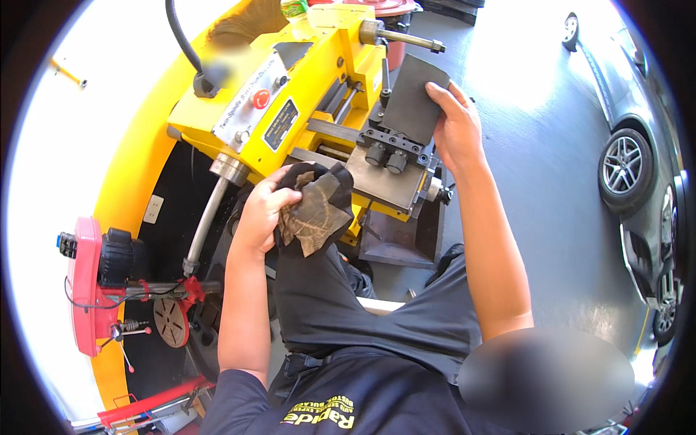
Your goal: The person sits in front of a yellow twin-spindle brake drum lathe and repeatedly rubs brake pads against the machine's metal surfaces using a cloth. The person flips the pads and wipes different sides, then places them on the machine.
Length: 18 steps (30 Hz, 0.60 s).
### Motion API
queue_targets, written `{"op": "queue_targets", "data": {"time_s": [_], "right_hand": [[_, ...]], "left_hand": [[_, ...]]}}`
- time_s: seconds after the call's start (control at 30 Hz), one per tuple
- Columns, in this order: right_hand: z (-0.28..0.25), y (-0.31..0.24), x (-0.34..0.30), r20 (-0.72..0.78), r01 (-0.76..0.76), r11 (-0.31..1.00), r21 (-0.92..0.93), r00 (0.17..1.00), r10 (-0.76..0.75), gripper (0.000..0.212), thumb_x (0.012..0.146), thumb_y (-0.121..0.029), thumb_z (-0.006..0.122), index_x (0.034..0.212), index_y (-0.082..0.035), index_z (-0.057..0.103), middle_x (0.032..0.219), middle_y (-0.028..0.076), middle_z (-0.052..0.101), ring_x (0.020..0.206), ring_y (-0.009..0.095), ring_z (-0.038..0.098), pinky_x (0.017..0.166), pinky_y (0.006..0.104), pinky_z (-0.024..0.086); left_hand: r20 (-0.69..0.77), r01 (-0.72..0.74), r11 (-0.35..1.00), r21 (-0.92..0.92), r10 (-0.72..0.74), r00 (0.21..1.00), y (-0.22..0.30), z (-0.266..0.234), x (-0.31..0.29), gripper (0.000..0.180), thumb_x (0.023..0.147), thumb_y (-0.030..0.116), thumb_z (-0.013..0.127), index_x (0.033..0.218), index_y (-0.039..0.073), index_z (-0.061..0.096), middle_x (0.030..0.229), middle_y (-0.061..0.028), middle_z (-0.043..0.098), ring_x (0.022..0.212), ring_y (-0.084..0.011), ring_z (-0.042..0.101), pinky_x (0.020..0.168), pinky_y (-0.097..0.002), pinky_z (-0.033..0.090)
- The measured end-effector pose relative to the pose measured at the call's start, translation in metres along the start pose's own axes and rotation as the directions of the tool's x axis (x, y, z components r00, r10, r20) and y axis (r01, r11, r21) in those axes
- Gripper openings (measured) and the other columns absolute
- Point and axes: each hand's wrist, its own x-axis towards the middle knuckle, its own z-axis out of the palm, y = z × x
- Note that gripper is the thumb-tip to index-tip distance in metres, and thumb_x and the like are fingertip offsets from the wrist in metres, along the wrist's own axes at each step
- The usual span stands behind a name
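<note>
My left hand (pixel 259 210) is closed round a crumpled black and brown stained rag (pixel 313 212), held above my lap in front of the yellow lathe (pixel 319 80). With my right hand (pixel 458 123) I grip the right edge of a dark, flat rectangular sheet (pixel 415 101), thumb on its face. The sheet stands tilted over the lathe's tool holder (pixel 395 148), which has two black knobs on its near side. Whether its lower edge touches the holder, I cannot tell. Below the holder lies a flat metal plate (pixel 380 180).
A red emergency button (pixel 260 99) is on the lathe's front panel. A steel spindle (pixel 206 225) juts toward me on the left, near a red drill press (pixel 88 286). An open metal tray (pixel 402 235) sits under the lathe. A grey car (pixel 631 152) stands at the right.
</note>
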Motion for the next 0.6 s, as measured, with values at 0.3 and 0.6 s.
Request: {"op": "queue_targets", "data": {"time_s": [0.3,0.6], "right_hand": [[-0.005,0.035,-0.127,0.019,-0.321,0.945,-0.064,0.946,0.323,0.037,0.107,-0.012,0.067,0.142,0.0,0.067,0.131,0.006,0.075,0.118,0.014,0.068,0.106,0.0328,0.055],[0.025,0.073,-0.182,0.059,-0.258,0.812,-0.524,0.94,0.337,0.024,0.106,-0.016,0.074,0.115,0.004,0.065,0.092,0.007,0.069,0.086,0.009,0.06,0.077,0.032,0.054]], "left_hand": [[0.022,0.06,0.973,-0.221,-0.056,0.998,-0.053,0.006,-0.052,0.056,0.105,0.033,0.063,0.142,-0.008,0.064,0.11,-0.0163,0.076,0.1,-0.0258,0.075,0.098,-0.039,0.061],[-0.028,0.016,0.999,0.052,-0.015,1.0,-0.078,0.041,-0.05,0.044,0.108,0.033,0.075,0.132,-0.002,0.073,0.098,-0.0002,0.072,0.089,-0.0071,0.064,0.082,-0.0248,0.051]]}}
